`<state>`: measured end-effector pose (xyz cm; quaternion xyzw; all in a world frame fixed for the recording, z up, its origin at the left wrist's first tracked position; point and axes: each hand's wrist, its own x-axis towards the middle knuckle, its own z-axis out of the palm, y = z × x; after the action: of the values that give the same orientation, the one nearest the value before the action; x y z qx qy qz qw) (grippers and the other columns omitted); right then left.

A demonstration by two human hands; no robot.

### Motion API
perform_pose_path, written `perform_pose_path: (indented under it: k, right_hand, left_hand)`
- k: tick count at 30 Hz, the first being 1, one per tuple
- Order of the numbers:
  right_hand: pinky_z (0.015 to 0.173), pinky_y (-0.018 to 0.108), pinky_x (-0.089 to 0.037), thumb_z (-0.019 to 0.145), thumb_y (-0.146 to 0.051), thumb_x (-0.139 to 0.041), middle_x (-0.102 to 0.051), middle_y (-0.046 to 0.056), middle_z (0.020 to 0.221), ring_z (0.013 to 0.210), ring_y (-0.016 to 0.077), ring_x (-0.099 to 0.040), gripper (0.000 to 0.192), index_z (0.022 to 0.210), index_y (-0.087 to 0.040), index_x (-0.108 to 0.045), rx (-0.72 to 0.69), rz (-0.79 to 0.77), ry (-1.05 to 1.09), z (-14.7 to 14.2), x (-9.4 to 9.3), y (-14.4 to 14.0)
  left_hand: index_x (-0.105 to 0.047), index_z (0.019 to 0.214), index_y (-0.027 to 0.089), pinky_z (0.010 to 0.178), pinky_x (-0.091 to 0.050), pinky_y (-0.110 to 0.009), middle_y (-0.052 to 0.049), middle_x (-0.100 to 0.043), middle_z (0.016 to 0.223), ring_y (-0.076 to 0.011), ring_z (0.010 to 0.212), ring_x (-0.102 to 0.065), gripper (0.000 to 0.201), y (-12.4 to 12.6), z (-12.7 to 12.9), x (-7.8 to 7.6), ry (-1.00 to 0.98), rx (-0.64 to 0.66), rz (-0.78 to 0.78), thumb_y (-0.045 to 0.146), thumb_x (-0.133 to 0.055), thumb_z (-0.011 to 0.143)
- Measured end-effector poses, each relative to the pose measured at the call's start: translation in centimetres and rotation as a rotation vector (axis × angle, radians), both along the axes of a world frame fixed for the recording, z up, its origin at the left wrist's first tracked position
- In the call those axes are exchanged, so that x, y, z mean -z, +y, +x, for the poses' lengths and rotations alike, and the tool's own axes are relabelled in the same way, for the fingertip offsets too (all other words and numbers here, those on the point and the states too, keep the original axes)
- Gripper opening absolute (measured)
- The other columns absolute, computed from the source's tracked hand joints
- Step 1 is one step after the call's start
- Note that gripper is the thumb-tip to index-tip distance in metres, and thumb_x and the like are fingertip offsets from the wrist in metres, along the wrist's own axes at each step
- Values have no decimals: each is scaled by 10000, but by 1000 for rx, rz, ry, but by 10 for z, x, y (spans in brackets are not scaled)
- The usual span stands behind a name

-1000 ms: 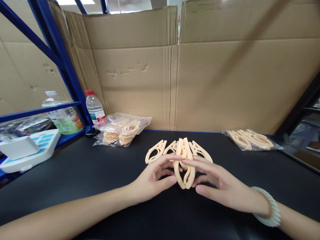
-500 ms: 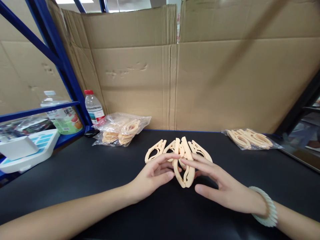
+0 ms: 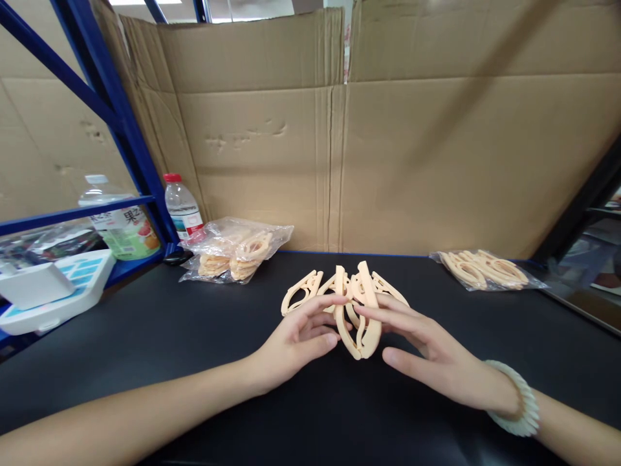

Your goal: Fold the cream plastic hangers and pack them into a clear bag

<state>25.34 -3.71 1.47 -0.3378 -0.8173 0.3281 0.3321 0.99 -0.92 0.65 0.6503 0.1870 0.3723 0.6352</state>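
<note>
A large beige clothes peg [image 3: 372, 331] stands upright between my hands, its curved jaws together at the bottom and its handles apart at the top. My left hand [image 3: 291, 346] has its index finger across the left handle and its thumb at the left jaw. On the other side, my right hand [image 3: 431, 353] grips the right handle with its index finger in front and other fingers behind, thumb held away. Behind it lie several similar pegs, among them a left peg [image 3: 286, 301] and a right peg [image 3: 392, 292], partly hidden by the hands and the held peg.
On the black table [image 3: 310, 421] are a bag of pegs [image 3: 255, 249] at back left and another bag [image 3: 478, 268] at back right. A red-capped bottle [image 3: 184, 213], a larger bottle [image 3: 126, 233] and a white-blue box [image 3: 87, 278] stand left. Cardboard [image 3: 262, 162] walls the back.
My right hand has shifted slightly to the right, and the peg's right side has turned and moved right with it, widening the gap between the handles. My left hand has stayed put.
</note>
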Motion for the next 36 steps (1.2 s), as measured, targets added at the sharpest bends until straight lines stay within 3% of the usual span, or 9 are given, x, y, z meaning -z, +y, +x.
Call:
perform_pose_path:
  k: [3,11,17,21,24,26,30,33,36]
  right_hand:
    - [1087,457,-350,907,-345,-561,-354,42,1488,1376,254,-295,515,1398,-312,-406,-22,-17,-3,-2,-2,0]
    - [1126,527,-223,894,-397,-571,-468,47,1413,1379,267,-286,473,1349,-301,-483,-11,48,-105,1,-9,-4]
    - [1069,461,-355,883,-380,-583,-587,75,1266,1286,266,-429,377,1243,-272,-597,33,26,-12,1,-15,0]
    - [838,387,-527,879,-440,-544,-596,97,1194,1021,248,-603,419,1248,-246,-584,253,32,115,21,-24,15]
    - [759,424,-534,859,-511,-507,-647,98,1077,851,257,-634,484,1235,-217,-586,552,99,-97,48,-24,32]
    - [808,456,-513,834,-544,-489,-660,113,1044,906,299,-629,515,1169,-177,-625,658,139,-255,65,-19,44]
    - [991,450,-419,826,-539,-432,-618,117,1201,1123,317,-558,518,1132,-170,-626,629,31,-399,78,-4,57]
    - [1054,457,-349,827,-545,-414,-549,150,1295,1205,323,-489,600,1234,-127,-554,541,27,-480,74,4,59]
    - [1011,477,-378,853,-582,-373,-577,167,1208,1151,335,-505,657,1299,-118,-506,501,80,-562,70,8,56]
  left_hand:
    - [-494,1285,247,980,-416,-333,-69,-567,1278,-185,1166,-530,446,-1,0,1,9,24,59,121,-595,869]
    - [-470,1205,268,1018,-389,-391,-41,-543,1300,-191,1210,-508,475,-3,-1,-1,13,125,57,11,-545,813]
    - [-455,1126,256,940,-458,-395,-69,-432,1402,-229,1250,-469,417,-5,0,-1,71,74,140,14,-521,792]
    - [-460,1145,243,878,-498,-375,-110,-375,1447,-247,1233,-478,365,-7,-3,-3,243,-162,371,50,-474,835]
    - [-484,1163,233,971,-437,-419,-110,-461,1386,-263,1253,-450,386,-4,-9,-5,420,-257,704,59,-481,818]
    - [-498,1175,228,1042,-361,-460,-101,-495,1358,-268,1254,-444,399,-1,-12,-7,538,-289,907,73,-484,808]
    - [-460,1295,231,1115,-223,-518,-92,-392,1455,-309,1360,-289,487,3,-15,-9,802,-335,1068,159,-520,817]
    - [-380,1385,260,1121,-138,-575,-73,-256,1535,-345,1413,-141,575,6,-15,-6,941,-344,1049,279,-551,837]
    - [-344,1415,282,1121,-119,-584,-66,-219,1551,-341,1422,-118,572,8,-17,-4,1012,-311,983,360,-516,876]
